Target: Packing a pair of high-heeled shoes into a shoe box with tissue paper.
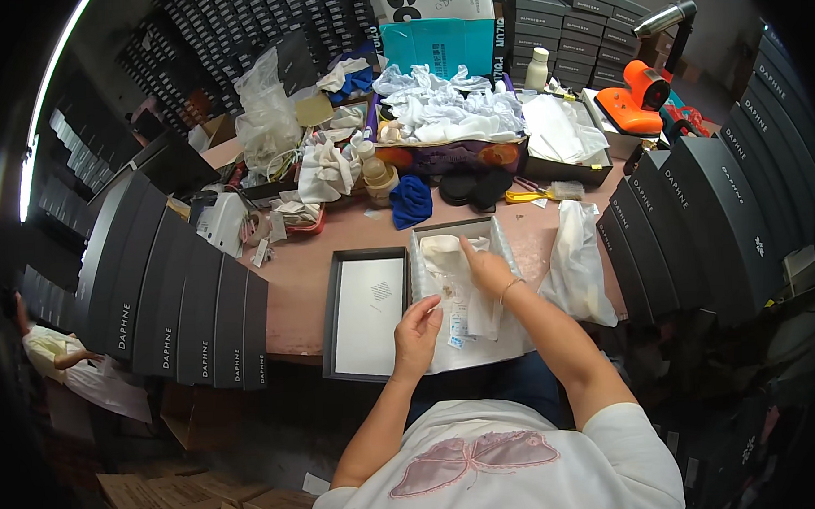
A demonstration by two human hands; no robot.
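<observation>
In front of me an open shoe box (pixel 416 262) is lined with pale tissue paper (pixel 494 347). Inside it lies a cream-white item in clear wrapping (pixel 439 245), its full shape hidden, with a small blue-and-white packet (pixel 456 342) near its lower end. My right hand (pixel 491 271) rests over this wrapping; one digit points away from me, and the other fingers curl out of sight against it. At the box's left side my left hand (pixel 417 335) is half curled, thumb and index finger apart, nothing visible between them. To the left lies a black box lid (pixel 330 312), white inside upward.
A plastic-wrapped bundle (pixel 577 265) lies right of the box. Dark shoe boxes stand in rows left (pixel 171 299) and right (pixel 707 217). Behind are a blue cloth (pixel 412 201), a yellow-handled brush (pixel 562 192), a bin of crumpled white paper (pixel 447 105) and an orange tool (pixel 634 103).
</observation>
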